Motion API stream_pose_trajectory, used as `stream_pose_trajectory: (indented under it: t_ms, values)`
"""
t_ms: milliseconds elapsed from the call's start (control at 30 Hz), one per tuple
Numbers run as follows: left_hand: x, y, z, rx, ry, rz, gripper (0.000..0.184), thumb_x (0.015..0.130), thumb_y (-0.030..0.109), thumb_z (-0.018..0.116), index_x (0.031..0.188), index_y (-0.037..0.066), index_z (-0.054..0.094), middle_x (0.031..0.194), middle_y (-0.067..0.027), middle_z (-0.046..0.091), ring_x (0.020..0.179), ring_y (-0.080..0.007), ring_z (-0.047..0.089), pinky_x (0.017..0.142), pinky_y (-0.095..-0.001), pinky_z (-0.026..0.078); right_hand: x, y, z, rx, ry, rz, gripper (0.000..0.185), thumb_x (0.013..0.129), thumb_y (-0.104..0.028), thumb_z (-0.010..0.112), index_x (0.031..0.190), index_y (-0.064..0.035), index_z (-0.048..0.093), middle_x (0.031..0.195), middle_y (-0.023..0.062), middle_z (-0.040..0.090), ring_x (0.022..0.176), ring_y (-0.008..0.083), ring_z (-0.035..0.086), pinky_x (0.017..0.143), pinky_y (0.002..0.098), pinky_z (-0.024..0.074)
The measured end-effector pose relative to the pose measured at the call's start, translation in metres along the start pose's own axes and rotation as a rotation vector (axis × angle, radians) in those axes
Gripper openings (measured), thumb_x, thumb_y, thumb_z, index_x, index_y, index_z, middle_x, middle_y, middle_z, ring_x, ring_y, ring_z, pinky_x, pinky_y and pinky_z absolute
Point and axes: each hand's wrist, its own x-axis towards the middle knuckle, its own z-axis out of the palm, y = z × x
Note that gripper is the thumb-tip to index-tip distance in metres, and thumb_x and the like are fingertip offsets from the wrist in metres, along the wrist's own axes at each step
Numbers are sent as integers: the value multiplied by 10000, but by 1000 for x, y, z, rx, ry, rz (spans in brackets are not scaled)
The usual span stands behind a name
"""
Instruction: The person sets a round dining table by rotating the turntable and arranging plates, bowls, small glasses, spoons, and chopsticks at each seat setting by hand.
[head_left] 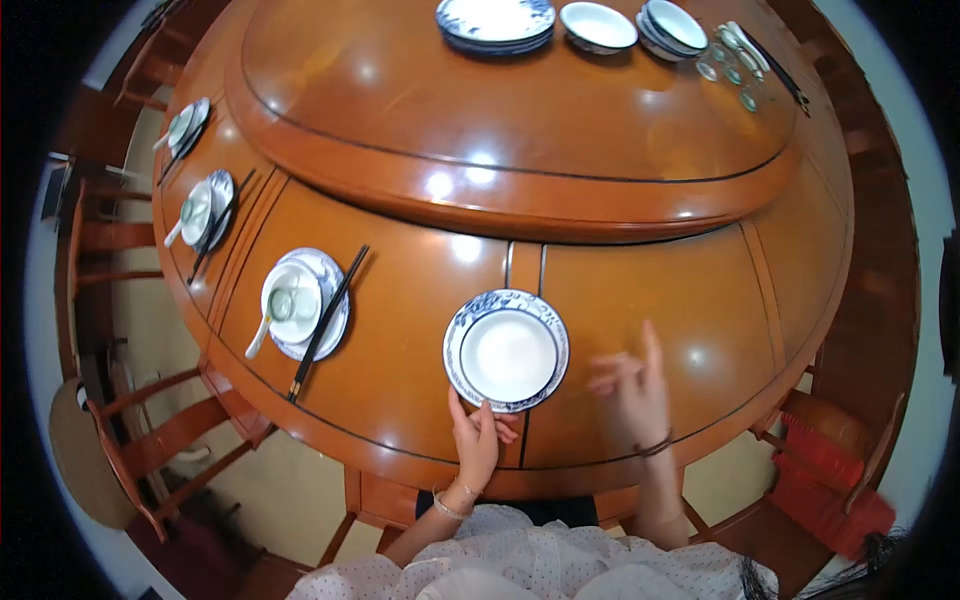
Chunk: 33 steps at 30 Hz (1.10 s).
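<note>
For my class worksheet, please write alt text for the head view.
A person's left hand touches a patterned plate bearing a white bowl on a round wooden table. The right hand, blurred, is apart from it; three place settings with chopsticks lie to the left.

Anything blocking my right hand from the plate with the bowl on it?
Nothing visible does. Between the right hand and the plate under the bowl there is only bare tabletop. The left hand is at the plate's near rim, outside that gap.
</note>
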Motion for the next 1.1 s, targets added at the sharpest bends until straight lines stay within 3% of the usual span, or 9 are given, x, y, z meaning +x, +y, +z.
stream_pose_trajectory:
  t_ms: [133, 300, 400, 633, 667, 900, 967, 1033, 1100]
  values:
    - [-2, 5, 7, 72, 64, 4, 569, 924, 97, 373, 1362, 61, 11, 676, -116, 605, 481, -115, 550, 399, -194, 396, 83, -52, -68, -920, 337, -763, 621, 759, 66, 440, 1345, -44, 265, 1329, 240, 330, 1236, 330, 341, 983, 468, 308]
    - [-16, 6, 24, 58, 404, 122, 548, 917, 94, 406, 1355, 55, 78, 657, -54, 533, 502, -85, 473, 451, -189, 406, 176, -52, -99, -1403, 169, -752, 734, 634, 63, 504, 1331, -43, 303, 1396, 212, 216, 1298, 316, 225, 1038, 490, 185]
    - [-33, 25, 58, 146, 716, 459, 524, 899, 55, 428, 1337, 46, 140, 776, -38, 469, 657, -81, 449, 578, -208, 414, 171, -53, -104, -1285, 113, -878, 713, 631, -2, 534, 1316, -56, 342, 1391, 231, 210, 1288, 333, 240, 1045, 476, 188]
    - [-23, 35, 153, 227, 690, 676, 249, 895, 37, 437, 1140, 31, 397, 671, 5, 454, 525, -32, 353, 459, -160, 281, 181, -46, -84, -1286, 89, -961, 537, 788, -115, 462, 1300, -7, 344, 1341, 277, 286, 1238, 417, 295, 1024, 469, 243]
    - [-20, 39, 175, 133, 697, 678, 159, 885, 20, 449, 1043, 35, 445, 599, 20, 427, 489, -34, 343, 439, -161, 270, 182, -44, -77, -1303, 124, -969, 636, 704, -77, 540, 1306, -19, 344, 1351, 270, 272, 1224, 413, 320, 1009, 444, 280]
    - [35, 93, 275, 166, 548, 880, 196, 873, 15, 467, 1067, 26, 446, 710, -15, 494, 544, -47, 402, 467, -165, 325, 174, -71, -56, -1306, -169, -996, 510, 809, -146, 447, 1284, 17, 360, 1324, 299, 301, 1201, 434, 347, 990, 466, 302]
    - [56, 113, 295, 144, 499, 926, 211, 872, 14, 468, 1081, 21, 445, 738, -20, 498, 561, -49, 412, 481, -165, 336, 185, -76, -72, -1226, -127, -1187, 520, 760, -235, 556, 1223, -17, 464, 1227, 274, 442, 1100, 356, 484, 889, 395, 410]
    - [72, 125, 306, 96, 401, 955, 242, 872, 17, 472, 1112, 13, 443, 804, -30, 513, 622, -54, 448, 522, -165, 363, 195, -87, -97, -300, -628, -678, 346, 778, -208, 570, 1083, -44, 580, 979, 202, 603, 896, 260, 607, 749, 351, 475]
    - [83, 128, 314, 131, 412, 908, 229, 871, 25, 480, 1099, 15, 456, 836, -35, 527, 647, -60, 472, 533, -170, 378, 197, -95, -129, -144, -368, -731, 160, 790, -156, 613, 891, -37, 649, 700, 127, 639, 577, 174, 616, 540, 288, 484]
